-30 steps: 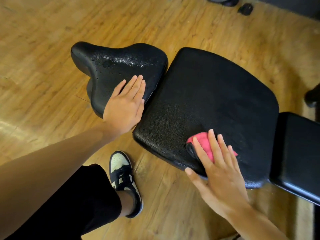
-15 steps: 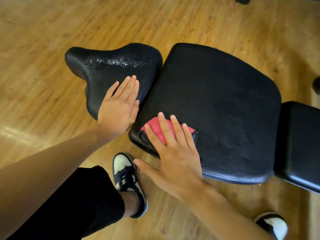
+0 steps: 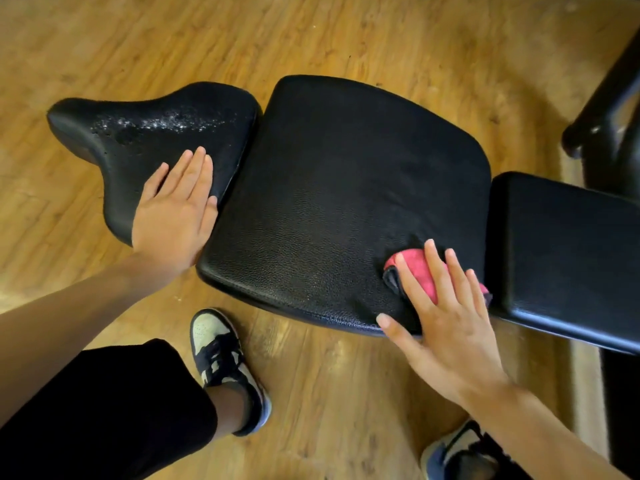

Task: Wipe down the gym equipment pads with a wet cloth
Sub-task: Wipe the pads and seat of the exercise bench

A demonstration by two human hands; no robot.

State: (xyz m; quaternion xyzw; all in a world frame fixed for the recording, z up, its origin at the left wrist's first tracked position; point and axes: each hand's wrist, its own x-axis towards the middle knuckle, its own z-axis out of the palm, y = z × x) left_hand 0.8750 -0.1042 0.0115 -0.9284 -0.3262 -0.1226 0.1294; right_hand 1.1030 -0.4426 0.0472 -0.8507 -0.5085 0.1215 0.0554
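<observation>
Head view: R hand (image 3: 446, 317), fingers straight and spread, nothing clenched, presses a bunched pink-red cloth (image 3: 420, 271) flat on the near-right corner of the big square black leatherette pad (image 3: 346, 188). L hand (image 3: 173, 216) lies flat, fingers straight, on the saddle-shaped black pad (image 3: 156, 133) at left.

Progress, prob. mid-task: saddle pad shows water beads, looks wetted but not wiped off; oblong black pad (image 3: 571, 254) at right looks untouched.

Cloth's long axis runs approx. left-right, its right end slightly nearer.

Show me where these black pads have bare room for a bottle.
Far half of the middle pad, between the saddle pad and right pad, is bare; so is the right pad. Crowded: right hand on the cloth, left hand on the saddle pad.
</observation>
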